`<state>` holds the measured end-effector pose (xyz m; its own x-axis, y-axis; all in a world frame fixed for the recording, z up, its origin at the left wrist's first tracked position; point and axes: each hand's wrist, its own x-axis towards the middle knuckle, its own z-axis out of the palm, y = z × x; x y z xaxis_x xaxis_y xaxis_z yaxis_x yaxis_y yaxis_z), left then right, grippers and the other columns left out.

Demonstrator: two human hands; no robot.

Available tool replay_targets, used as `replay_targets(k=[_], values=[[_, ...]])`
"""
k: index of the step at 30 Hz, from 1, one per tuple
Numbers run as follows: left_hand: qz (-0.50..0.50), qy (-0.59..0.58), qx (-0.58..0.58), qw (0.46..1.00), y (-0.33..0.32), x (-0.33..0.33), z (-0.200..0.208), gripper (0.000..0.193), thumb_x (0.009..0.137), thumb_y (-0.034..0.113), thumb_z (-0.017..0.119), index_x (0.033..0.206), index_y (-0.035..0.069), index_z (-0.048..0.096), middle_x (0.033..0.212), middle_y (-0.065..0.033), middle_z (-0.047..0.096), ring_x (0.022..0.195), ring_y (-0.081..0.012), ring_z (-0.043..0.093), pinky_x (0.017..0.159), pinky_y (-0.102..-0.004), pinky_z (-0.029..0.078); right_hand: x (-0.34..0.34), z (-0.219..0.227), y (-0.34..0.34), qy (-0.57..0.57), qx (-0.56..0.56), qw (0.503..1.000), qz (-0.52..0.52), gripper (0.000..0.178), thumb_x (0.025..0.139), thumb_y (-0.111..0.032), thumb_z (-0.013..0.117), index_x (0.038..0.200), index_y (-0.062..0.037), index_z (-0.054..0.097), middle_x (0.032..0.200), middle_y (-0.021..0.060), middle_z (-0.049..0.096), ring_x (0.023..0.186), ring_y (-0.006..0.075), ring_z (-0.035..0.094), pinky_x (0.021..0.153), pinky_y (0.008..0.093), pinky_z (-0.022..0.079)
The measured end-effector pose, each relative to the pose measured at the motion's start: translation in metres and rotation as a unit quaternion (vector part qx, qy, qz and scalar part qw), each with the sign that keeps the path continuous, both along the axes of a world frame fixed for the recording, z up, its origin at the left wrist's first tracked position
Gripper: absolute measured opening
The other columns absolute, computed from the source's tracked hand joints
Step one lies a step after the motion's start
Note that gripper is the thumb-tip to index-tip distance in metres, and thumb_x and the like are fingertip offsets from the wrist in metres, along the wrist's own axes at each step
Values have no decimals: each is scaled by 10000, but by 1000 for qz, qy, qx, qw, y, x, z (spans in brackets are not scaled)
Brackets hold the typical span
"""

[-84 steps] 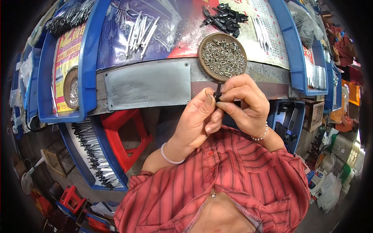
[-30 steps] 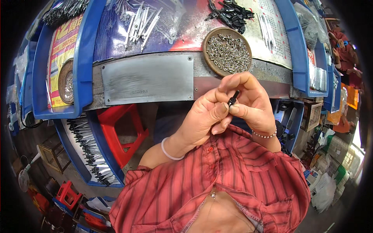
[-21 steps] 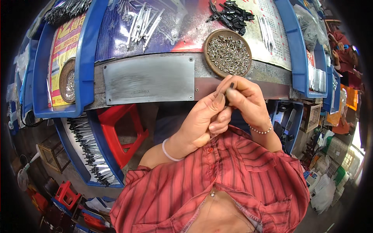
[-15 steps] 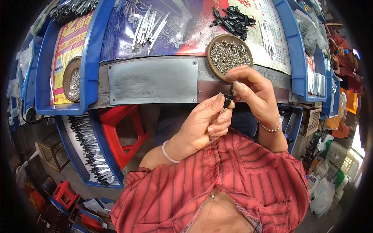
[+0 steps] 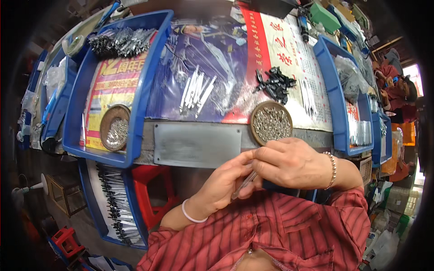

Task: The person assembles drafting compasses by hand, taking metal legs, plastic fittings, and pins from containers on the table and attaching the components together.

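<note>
In front of my chest my left hand [image 5: 226, 183] is closed on a thin metal strip [image 5: 244, 185], whose lower end slants out below the fingers. My right hand [image 5: 291, 163] pinches at the left fingertips from the right, its back facing up. What its fingers hold is hidden, and the black plastic part seen earlier does not show. Just beyond the right hand, a round bowl [image 5: 252, 129] holds many small metal pieces like screws or rivets [image 5: 272, 122]. Black plastic parts [image 5: 276, 85] lie heaped behind it, with loose metal strips [image 5: 197, 92] farther left.
A metal plate [image 5: 197, 145] is fixed along the table's front edge. Blue trays stand left [image 5: 148, 86] and right [image 5: 324, 77]; the left one holds another bowl [image 5: 105, 131]. Below the table, a lower blue tray [image 5: 131, 194] contains strips with black ends, beside a red stool [image 5: 142, 180].
The view has tilted up, so the table sits lower in it. My right hand has turned over and closed in against the left fingertips, covering the black part.
</note>
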<state>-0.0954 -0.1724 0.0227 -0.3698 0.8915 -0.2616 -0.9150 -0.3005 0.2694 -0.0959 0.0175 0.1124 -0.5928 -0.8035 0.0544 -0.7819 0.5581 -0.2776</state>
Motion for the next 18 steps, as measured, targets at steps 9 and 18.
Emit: replay_targets(k=[9, 18], values=[[422, 300, -226, 825, -32, -34, -15, 440, 986, 315, 317, 1317, 25, 323, 1023, -183, 568, 789, -206, 608, 699, -309, 502, -167, -26, 25, 7, -157, 958, -239, 160, 742, -35, 641, 878, 2, 566, 786, 118, 577, 705, 248, 577, 653, 328, 467], [414, 428, -302, 744, -23, -27, -28, 245, 917, -11, 396, 1155, 15, 347, 944, -169, 579, 706, -181, 608, 687, -294, 508, -320, -114, -5, 89, -147, 934, -312, 147, 720, -101, 635, 828, -16, 584, 825, 176, 608, 840, 351, 581, 738, 437, 449]])
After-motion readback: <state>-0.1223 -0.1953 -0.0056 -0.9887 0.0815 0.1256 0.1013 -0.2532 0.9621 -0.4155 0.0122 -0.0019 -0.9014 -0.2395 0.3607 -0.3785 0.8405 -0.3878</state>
